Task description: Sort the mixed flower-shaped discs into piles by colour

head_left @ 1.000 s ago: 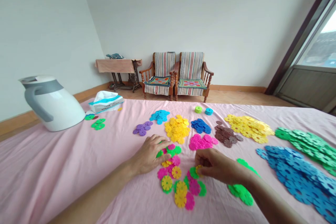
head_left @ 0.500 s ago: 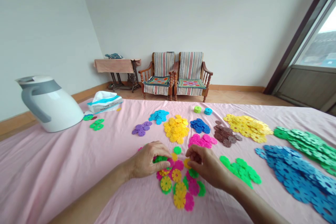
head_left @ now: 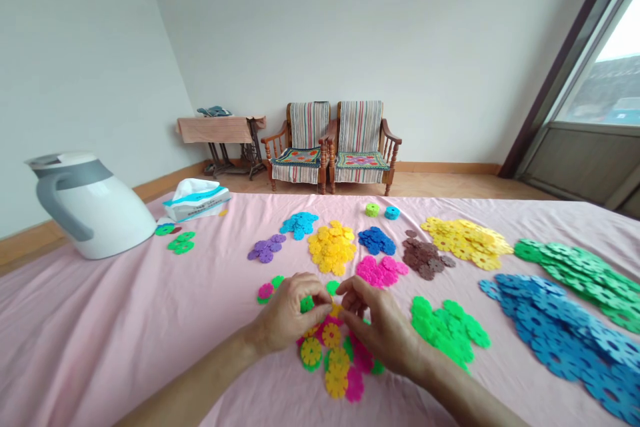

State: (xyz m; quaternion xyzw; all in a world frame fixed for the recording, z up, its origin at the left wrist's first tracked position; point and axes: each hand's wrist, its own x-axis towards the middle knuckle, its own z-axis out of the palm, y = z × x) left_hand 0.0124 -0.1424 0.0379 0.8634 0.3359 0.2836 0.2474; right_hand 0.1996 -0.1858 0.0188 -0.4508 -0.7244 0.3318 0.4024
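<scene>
A small mixed heap of yellow, pink and green snowflake discs (head_left: 334, 359) lies on the pink cloth (head_left: 150, 320) close in front of me. My left hand (head_left: 290, 310) rests on the heap's far left side, fingers curled over green discs (head_left: 306, 304). My right hand (head_left: 377, 327) meets it from the right, fingertips pinched near a yellow disc (head_left: 336, 310). What the pinch holds is hidden. A pink and a green disc (head_left: 267, 289) lie just left of my left hand.
Sorted piles lie beyond: purple (head_left: 265, 248), cyan (head_left: 299, 223), yellow (head_left: 331, 247), dark blue (head_left: 377, 240), pink (head_left: 383, 270), brown (head_left: 425, 259), large yellow (head_left: 467, 237), green (head_left: 447, 327), blue (head_left: 565, 330), dark green (head_left: 575, 267). A white jug (head_left: 87, 203) and tissue pack (head_left: 197, 199) stand at left.
My right hand has moved left from the green pile side until it meets my left hand over the mixed heap. The camera tipped slightly, and the green pile beside my right wrist is now uncovered.
</scene>
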